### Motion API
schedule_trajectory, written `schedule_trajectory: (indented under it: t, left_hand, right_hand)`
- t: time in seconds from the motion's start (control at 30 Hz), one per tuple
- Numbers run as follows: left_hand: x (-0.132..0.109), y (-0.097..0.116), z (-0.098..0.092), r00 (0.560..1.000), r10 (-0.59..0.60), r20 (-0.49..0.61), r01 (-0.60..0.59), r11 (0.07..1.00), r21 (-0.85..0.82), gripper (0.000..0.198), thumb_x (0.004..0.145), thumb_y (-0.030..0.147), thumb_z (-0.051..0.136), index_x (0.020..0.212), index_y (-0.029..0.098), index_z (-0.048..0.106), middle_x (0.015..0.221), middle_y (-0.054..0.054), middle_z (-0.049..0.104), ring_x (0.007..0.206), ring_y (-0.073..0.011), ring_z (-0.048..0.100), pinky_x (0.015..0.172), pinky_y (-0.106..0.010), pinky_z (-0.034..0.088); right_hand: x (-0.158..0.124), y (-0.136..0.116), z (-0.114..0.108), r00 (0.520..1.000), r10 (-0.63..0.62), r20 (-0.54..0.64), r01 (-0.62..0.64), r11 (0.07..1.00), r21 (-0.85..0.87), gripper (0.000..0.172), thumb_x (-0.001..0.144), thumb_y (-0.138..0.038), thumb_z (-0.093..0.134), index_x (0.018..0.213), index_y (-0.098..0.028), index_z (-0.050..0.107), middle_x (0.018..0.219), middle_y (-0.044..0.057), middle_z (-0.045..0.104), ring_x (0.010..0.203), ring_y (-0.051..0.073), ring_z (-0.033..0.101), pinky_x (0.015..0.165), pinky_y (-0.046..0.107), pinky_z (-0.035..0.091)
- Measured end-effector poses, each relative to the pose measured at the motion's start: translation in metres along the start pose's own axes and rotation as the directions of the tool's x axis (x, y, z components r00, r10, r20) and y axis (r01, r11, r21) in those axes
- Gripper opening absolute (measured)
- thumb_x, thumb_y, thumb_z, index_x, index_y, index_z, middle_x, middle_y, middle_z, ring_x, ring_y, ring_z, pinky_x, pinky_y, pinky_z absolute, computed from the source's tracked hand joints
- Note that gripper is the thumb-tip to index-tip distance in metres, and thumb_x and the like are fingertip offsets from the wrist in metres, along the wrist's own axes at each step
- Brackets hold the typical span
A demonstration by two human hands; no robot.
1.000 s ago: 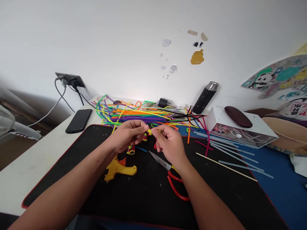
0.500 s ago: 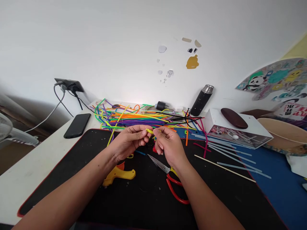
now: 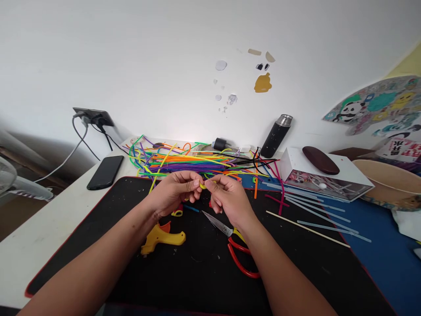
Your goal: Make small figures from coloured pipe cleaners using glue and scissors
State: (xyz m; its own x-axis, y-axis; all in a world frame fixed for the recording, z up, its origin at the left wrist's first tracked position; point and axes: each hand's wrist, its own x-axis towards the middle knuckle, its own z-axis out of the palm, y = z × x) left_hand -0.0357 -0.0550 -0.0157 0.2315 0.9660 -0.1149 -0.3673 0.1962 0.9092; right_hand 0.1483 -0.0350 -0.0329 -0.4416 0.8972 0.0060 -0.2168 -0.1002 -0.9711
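Both my hands meet above the black mat [image 3: 197, 267], fingertips pinched on a short yellow pipe cleaner piece [image 3: 203, 186]. My left hand [image 3: 174, 191] grips it from the left, my right hand [image 3: 226, 197] from the right. Behind them lies a pile of coloured pipe cleaners [image 3: 190, 160]. Under my right wrist rest red-handled scissors [image 3: 235, 245]. A yellow glue gun [image 3: 161, 236] lies below my left wrist. A small coiled yellow-and-red piece [image 3: 177, 212] sits on the mat by my left hand.
A black phone [image 3: 105, 171] lies at the back left near a wall socket with cables [image 3: 94, 117]. A black flask [image 3: 276, 137], a white box [image 3: 324, 177] with a dark case [image 3: 320, 159] on it, clear glue sticks [image 3: 315, 210] and a wooden skewer [image 3: 307, 229] are on the right.
My hands have drawn a little closer together and slightly lower, still pinching the yellow piece. The view shifted slightly; nothing else moved.
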Motion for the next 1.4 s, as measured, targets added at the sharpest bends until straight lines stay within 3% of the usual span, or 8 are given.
schedule_trajectory:
  t: [0.2,0.5,0.83,1.0,1.17,1.4]
  left_hand:
    - [0.0,0.0084,-0.0095,0.999,-0.021,0.035,0.011,0.966,0.257,0.033,0.072,0.04,0.096,0.078,0.013,0.079,0.066,-0.004,0.073,0.054,-0.0105,0.064,0.051,-0.018,0.052]
    - [0.0,0.0024,-0.0042,0.991,0.126,-0.045,-0.122,0.989,0.083,0.031,0.073,0.035,0.096,0.083,0.012,0.077,0.068,-0.005,0.073,0.059,-0.0132,0.067,0.053,-0.019,0.053]
    - [0.0002,0.0007,-0.0018,0.997,0.076,-0.029,-0.075,0.997,0.036,0.031,0.073,0.033,0.096,0.082,0.012,0.076,0.067,-0.005,0.072,0.057,-0.0125,0.065,0.05,-0.018,0.05]
    - [0.0001,0.0001,-0.0036,0.999,0.045,-0.012,-0.045,0.998,0.055,0.031,0.073,0.034,0.096,0.082,0.012,0.076,0.066,-0.004,0.071,0.056,-0.0114,0.064,0.051,-0.017,0.051]
    - [-0.0016,0.0066,-0.0068,0.996,-0.036,0.081,0.025,0.991,0.134,0.034,0.072,0.039,0.096,0.079,0.012,0.077,0.065,-0.005,0.072,0.054,-0.0107,0.063,0.051,-0.017,0.05]
    - [0.0019,0.0018,-0.0062,0.998,0.059,-0.005,-0.059,0.997,0.046,0.032,0.071,0.035,0.097,0.081,0.012,0.077,0.066,-0.005,0.072,0.056,-0.0116,0.065,0.05,-0.017,0.051]
  right_hand:
    - [0.0018,0.0053,-0.0019,0.999,0.048,0.012,-0.047,0.995,-0.083,0.04,0.08,-0.056,0.081,0.082,-0.02,0.066,0.042,-0.011,0.046,0.033,0.009,0.045,0.036,0.02,0.029]
    - [0.0023,0.0005,-0.005,0.998,0.049,-0.043,-0.044,0.994,0.102,0.045,0.081,-0.061,0.08,0.095,-0.02,0.067,0.052,-0.009,0.054,0.035,0.009,0.048,0.034,0.019,0.028]
    - [0.0025,0.0018,-0.0038,0.999,0.045,0.004,-0.045,0.979,0.2,0.041,0.08,-0.056,0.083,0.092,-0.021,0.067,0.052,-0.01,0.051,0.037,0.008,0.046,0.036,0.02,0.028]
    - [0.0017,0.0012,-0.0065,0.999,0.026,0.047,-0.032,0.992,0.126,0.04,0.084,-0.058,0.08,0.088,-0.021,0.066,0.049,-0.012,0.042,0.036,0.008,0.045,0.037,0.019,0.026]
    - [0.0022,0.003,-0.0092,0.996,0.02,0.091,-0.024,0.998,0.052,0.041,0.085,-0.059,0.079,0.088,-0.02,0.067,0.046,-0.013,0.039,0.034,0.008,0.043,0.037,0.02,0.028]
    - [0.0031,0.0036,-0.0072,0.999,0.035,0.017,-0.037,0.987,0.159,0.042,0.086,-0.06,0.078,0.097,-0.02,0.07,0.053,-0.009,0.05,0.037,0.008,0.046,0.037,0.02,0.028]
